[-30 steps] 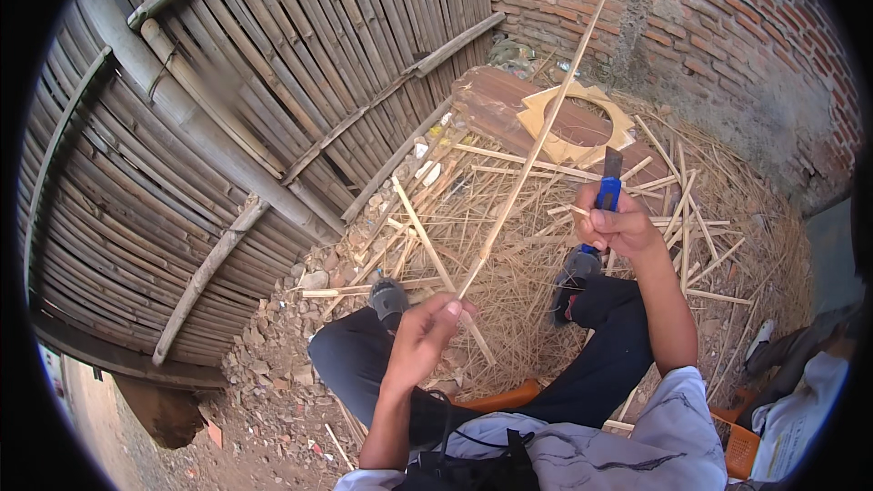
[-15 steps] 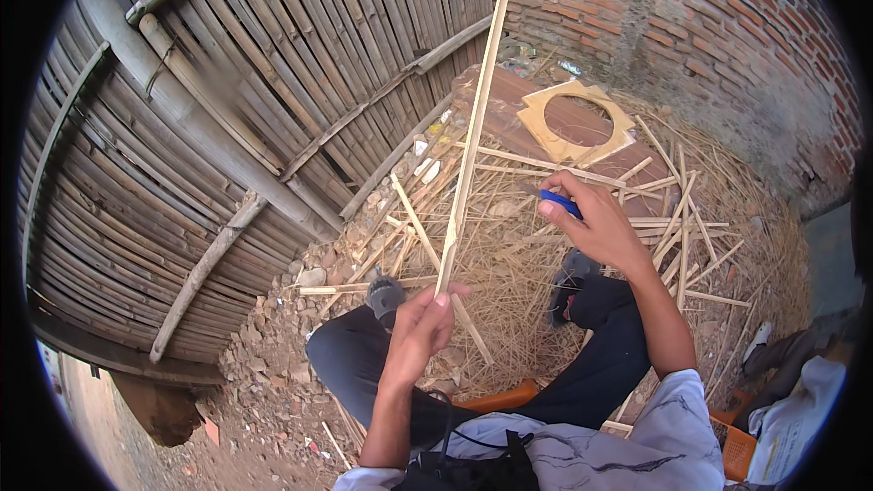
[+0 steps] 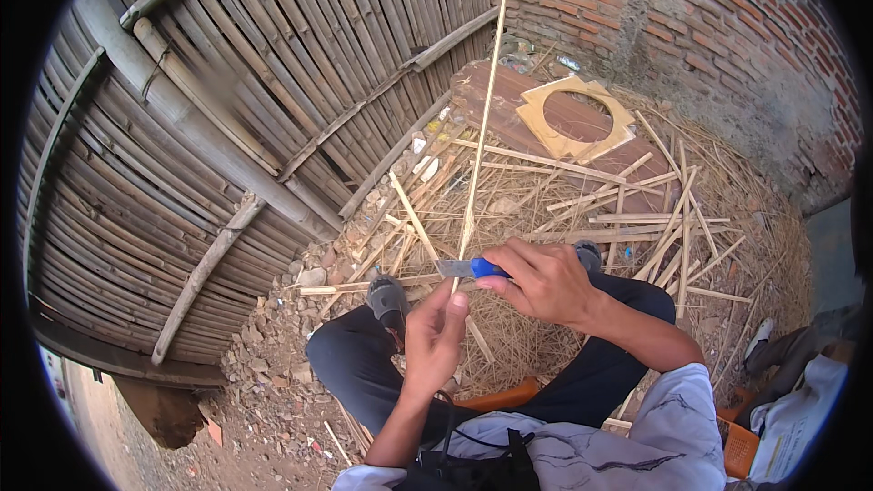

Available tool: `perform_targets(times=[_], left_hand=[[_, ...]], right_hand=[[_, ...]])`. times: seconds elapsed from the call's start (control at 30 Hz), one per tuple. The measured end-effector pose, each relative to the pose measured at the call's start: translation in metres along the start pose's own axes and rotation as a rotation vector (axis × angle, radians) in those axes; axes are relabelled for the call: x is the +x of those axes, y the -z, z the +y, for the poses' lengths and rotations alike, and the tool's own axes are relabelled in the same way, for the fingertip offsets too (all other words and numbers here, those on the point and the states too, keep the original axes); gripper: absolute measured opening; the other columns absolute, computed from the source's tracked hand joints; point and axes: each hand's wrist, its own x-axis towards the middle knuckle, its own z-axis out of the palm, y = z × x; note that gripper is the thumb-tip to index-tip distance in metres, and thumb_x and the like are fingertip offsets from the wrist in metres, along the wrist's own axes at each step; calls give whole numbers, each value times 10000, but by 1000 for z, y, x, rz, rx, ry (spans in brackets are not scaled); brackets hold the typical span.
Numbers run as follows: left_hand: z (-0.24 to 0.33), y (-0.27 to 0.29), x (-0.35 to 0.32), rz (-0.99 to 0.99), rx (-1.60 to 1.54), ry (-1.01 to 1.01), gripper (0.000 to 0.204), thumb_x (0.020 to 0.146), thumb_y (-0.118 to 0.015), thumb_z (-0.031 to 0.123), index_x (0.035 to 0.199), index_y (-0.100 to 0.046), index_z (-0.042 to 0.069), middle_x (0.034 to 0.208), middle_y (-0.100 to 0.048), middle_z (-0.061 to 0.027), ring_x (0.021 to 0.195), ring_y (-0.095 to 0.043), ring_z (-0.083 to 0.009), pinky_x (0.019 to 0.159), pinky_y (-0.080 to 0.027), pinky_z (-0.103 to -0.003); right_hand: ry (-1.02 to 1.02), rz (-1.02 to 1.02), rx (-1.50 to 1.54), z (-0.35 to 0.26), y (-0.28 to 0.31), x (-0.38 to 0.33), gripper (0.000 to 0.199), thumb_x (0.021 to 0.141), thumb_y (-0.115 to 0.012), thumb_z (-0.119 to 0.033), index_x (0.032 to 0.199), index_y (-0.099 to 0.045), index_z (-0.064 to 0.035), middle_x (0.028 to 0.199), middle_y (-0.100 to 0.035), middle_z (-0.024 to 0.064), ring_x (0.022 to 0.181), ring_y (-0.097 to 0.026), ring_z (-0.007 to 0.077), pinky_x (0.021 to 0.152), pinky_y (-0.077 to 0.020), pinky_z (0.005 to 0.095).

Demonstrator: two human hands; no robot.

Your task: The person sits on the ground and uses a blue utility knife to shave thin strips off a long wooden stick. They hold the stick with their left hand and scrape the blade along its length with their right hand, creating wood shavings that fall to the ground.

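My left hand [image 3: 436, 336] pinches the near end of a long, thin bamboo strip [image 3: 480, 155], which rises away from me past the top of the picture. In my right hand [image 3: 550, 282] is a utility knife with a blue handle [image 3: 488, 268], the fingers closed round it. Its metal blade [image 3: 453, 268] lies across the strip just beyond my left thumb, seeming to touch it. Both hands are close together above my lap, between my knees.
Several cut sticks [image 3: 668, 227] lie over straw to the right. A pale board with a round hole [image 3: 576, 120] rests on a brown panel [image 3: 491, 100]. A bamboo wall [image 3: 364, 45] bounds the left, bricks [image 3: 709, 27] the far right. Another person's leg [image 3: 791, 359] shows at right.
My right hand has come down and left, bringing the knife from beside the strip onto it. The strip has turned so a narrower side shows. My left hand still holds its near end.
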Motion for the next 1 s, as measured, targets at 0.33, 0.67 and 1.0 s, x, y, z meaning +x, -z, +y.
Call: perform_targets(times=[0.33, 0.67, 1.0], left_hand=[[3, -9, -3, 133, 267, -149, 383, 1151, -560, 215, 1381, -670, -70, 725, -538, -35, 698, -487, -95, 621, -418, -322], [8, -11, -6, 122, 334, -139, 370, 1147, -579, 194, 1403, -684, -52, 706, -499, -1, 671, -466, -76, 594, -387, -299], [-15, 7, -24, 41, 36, 121, 365, 1131, -628, 185, 1449, -686, 16, 731, -508, 98, 593, -372, 25, 522, -253, -203]], right_hand=[[56, 64, -105, -5, 4, 1, 322, 968, -775, -394, 1106, -723, -108, 787, -611, 30, 606, -685, 204, 523, -537, 347], [-19, 129, -228, 2, 18, 7, 278, 973, -781, -354, 1081, -736, -102, 796, -663, 42, 634, -702, 217, 545, -550, 360], [-456, 400, -49, 76, 73, 8, 324, 1103, -650, -303, 1129, -698, 17, 768, -687, 129, 646, -675, 252, 615, -494, 381]])
